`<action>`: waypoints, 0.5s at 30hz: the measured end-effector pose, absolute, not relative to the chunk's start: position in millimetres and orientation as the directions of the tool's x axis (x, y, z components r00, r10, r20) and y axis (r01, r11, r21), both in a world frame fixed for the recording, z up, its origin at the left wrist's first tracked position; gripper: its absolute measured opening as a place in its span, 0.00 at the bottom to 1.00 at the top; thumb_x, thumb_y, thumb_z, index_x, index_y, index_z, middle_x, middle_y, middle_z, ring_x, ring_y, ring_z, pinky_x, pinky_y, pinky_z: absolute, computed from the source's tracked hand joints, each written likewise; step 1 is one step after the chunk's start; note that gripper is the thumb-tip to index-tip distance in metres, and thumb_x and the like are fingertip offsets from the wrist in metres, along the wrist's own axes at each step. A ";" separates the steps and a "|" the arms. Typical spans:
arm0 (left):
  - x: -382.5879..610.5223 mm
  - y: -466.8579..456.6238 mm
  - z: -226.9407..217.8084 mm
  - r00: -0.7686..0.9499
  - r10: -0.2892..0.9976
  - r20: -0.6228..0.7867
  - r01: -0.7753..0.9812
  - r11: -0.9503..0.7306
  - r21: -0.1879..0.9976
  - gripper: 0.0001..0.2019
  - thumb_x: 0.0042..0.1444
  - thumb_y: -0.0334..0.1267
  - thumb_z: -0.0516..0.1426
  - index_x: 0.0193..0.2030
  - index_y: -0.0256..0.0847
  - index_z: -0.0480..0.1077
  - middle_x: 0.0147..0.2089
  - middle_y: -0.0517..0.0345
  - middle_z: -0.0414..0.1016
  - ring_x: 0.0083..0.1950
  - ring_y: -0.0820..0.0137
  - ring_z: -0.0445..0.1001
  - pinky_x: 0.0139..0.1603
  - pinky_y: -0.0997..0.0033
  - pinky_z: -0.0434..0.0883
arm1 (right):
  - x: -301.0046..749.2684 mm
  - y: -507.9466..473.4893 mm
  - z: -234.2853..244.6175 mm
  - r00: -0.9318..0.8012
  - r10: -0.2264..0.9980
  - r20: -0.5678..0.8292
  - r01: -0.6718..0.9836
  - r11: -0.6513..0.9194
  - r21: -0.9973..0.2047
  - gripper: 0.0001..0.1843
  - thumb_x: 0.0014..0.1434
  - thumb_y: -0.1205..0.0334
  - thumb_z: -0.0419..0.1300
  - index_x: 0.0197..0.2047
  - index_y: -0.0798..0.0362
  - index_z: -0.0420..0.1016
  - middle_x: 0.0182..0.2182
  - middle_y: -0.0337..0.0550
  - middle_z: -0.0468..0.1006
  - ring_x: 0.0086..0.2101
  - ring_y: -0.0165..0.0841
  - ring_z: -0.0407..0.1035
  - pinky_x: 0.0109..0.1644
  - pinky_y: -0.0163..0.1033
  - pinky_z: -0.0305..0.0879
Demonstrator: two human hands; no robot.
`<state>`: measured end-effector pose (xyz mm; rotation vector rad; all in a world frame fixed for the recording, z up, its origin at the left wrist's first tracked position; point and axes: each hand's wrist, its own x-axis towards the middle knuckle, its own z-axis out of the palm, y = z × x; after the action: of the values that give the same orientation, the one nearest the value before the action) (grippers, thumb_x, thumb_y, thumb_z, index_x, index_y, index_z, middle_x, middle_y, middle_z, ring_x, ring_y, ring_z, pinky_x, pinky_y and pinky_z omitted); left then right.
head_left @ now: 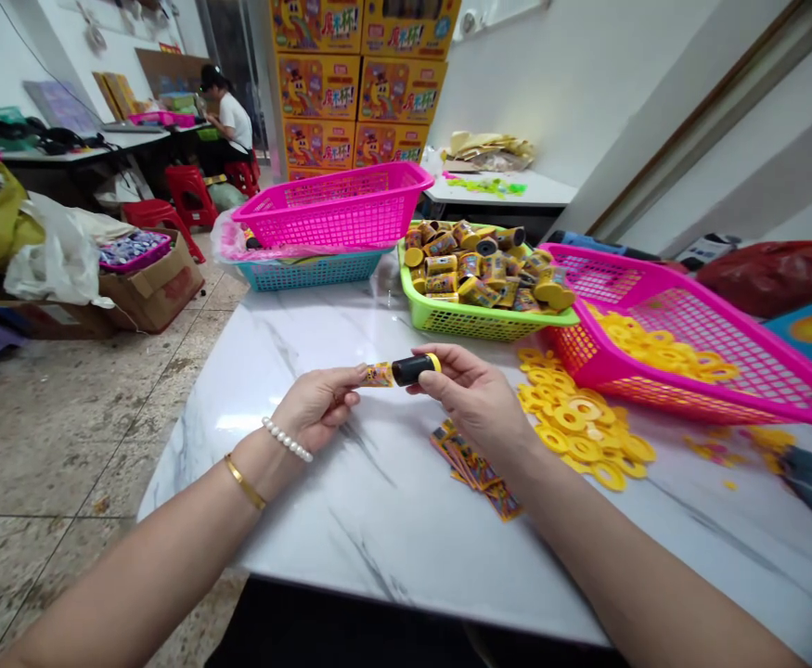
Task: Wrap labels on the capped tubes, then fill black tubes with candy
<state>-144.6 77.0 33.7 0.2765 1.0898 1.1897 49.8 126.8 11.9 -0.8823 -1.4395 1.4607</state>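
Observation:
My left hand [326, 404] pinches a small printed yellow label [379, 375] by its left end. In my right hand [471, 390] is a short black cylinder [411, 369] with a yellow rim on its right end. The label's right end meets the cylinder's open left end; whether it goes inside or lies against it I cannot tell. Below my right hand a fanned stack of printed labels [475, 467] lies on the marble-patterned table [336, 501]. Yellow plastic rings [579, 422] are heaped to the right of that hand.
Behind my hands, a green basket [475, 320] holds many labelled cylinders [471, 264]. A pink basket [698, 297] with yellow rings stands at right. Another pink basket [336, 209] rests above a blue one [322, 269]. Printed cartons [322, 88] are stacked behind; a person [230, 116] sits far left.

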 end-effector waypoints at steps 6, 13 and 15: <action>-142.6 76.8 30.4 0.033 0.860 -0.510 -0.589 0.429 0.685 0.02 0.56 0.24 0.62 0.33 0.27 0.78 0.32 0.50 0.80 0.15 0.88 0.56 0.08 0.89 0.45 | 44.7 120.4 9.8 -0.356 0.931 0.084 -0.042 0.074 -0.996 0.23 0.50 0.49 0.72 0.44 0.52 0.76 0.41 0.45 0.83 0.39 0.35 0.78 0.49 0.45 0.76; -144.1 76.8 27.3 0.073 0.861 -0.504 -0.624 0.433 0.650 0.05 0.56 0.27 0.62 0.30 0.31 0.74 0.26 0.57 0.75 0.14 0.87 0.54 0.10 0.88 0.43 | 42.2 109.9 7.7 -0.354 0.908 0.223 0.053 0.258 -0.965 0.20 0.55 0.53 0.70 0.47 0.51 0.71 0.48 0.49 0.81 0.44 0.37 0.79 0.52 0.44 0.76; -144.1 75.5 25.8 0.069 0.876 -0.477 -0.608 0.416 0.677 0.05 0.53 0.29 0.65 0.30 0.32 0.73 0.25 0.59 0.73 0.14 0.87 0.54 0.10 0.87 0.42 | 41.4 107.8 7.3 -0.366 0.904 0.220 0.052 0.256 -0.965 0.20 0.55 0.53 0.69 0.47 0.51 0.71 0.48 0.49 0.81 0.44 0.37 0.79 0.52 0.45 0.76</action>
<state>-144.1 75.5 25.8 0.3357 0.9816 1.1488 41.4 107.8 7.3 -0.8968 -1.6545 1.2267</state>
